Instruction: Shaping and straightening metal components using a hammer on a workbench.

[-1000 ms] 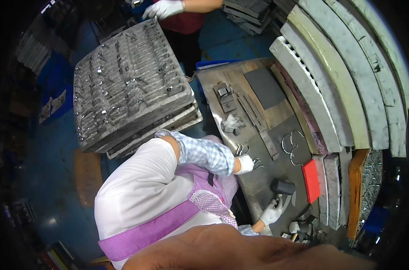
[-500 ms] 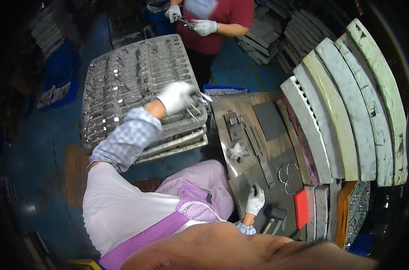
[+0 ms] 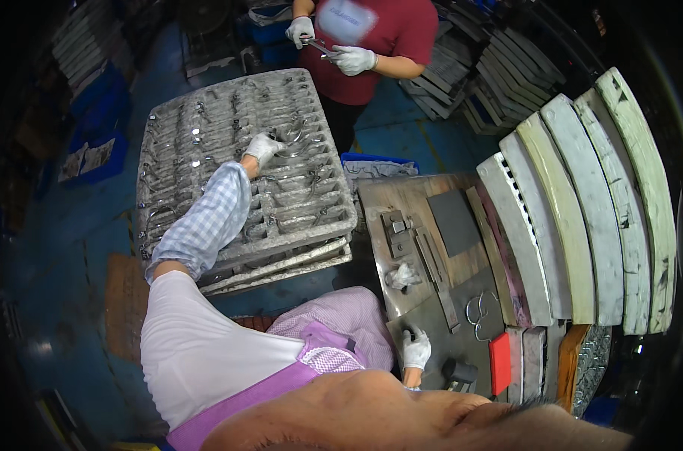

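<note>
My left hand (image 3: 263, 150), in a white glove, reaches over a grey moulded tray (image 3: 343, 218) on my left. Its fingers are closed on a shiny curved metal part (image 3: 299, 138), which lies over the slots of the tray. Many small metal parts sit in rows in that tray. My right hand (image 3: 416, 351), also gloved in white with dark fingertips, rests on the metal-topped workbench (image 3: 401, 312). Its fingers are a little apart and nothing shows in them. Just beside it is a dark-headed hammer (image 3: 460, 370), partly hidden.
On the bench lie curved metal rings (image 3: 477, 310), a long metal bar fixture (image 3: 439, 282), a metal block (image 3: 396, 233), a crumpled white cloth (image 3: 403, 276), a dark pad (image 3: 454, 222) and a red box (image 3: 500, 364). Stacked trays (image 3: 570, 203) stand at right. A co-worker (image 3: 371, 60) handles a metal piece opposite.
My left hand has moved left, away from the tray's right edge, and over the rows with the metal part. My right hand has shifted slightly on the bench. The view has tilted a little.
</note>
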`<state>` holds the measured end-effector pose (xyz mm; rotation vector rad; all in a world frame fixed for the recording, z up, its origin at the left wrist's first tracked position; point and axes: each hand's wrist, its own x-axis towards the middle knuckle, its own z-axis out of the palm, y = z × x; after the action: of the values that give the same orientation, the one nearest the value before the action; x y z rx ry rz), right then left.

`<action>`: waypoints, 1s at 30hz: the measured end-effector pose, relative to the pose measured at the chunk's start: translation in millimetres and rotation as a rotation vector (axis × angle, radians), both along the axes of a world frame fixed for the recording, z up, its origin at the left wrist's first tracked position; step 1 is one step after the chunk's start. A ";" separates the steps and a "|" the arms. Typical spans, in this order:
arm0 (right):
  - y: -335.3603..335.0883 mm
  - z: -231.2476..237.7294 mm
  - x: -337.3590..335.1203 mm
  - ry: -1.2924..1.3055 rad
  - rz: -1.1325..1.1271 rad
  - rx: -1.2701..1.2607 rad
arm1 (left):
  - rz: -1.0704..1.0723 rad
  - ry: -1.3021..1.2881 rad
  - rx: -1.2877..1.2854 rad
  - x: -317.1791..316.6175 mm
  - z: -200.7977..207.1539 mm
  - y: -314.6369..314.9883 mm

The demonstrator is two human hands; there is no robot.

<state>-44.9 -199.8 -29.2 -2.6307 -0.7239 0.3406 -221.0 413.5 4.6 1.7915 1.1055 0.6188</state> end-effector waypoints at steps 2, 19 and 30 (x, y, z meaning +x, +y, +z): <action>5.1 -0.6 0.3 0.016 0.089 -0.052 | 0.011 -0.070 -0.076 -6.0 0.8 3.4; 40.8 2.7 14.3 0.020 0.232 -0.149 | -0.197 0.185 -0.213 -21.9 59.3 29.1; 54.8 -6.4 8.9 0.103 0.258 -0.244 | 0.134 0.611 0.548 2.4 71.3 121.9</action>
<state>-36.0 -145.0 -35.7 -2.7192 -1.0488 0.6712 -218.6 535.4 75.8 2.4954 1.5784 0.4887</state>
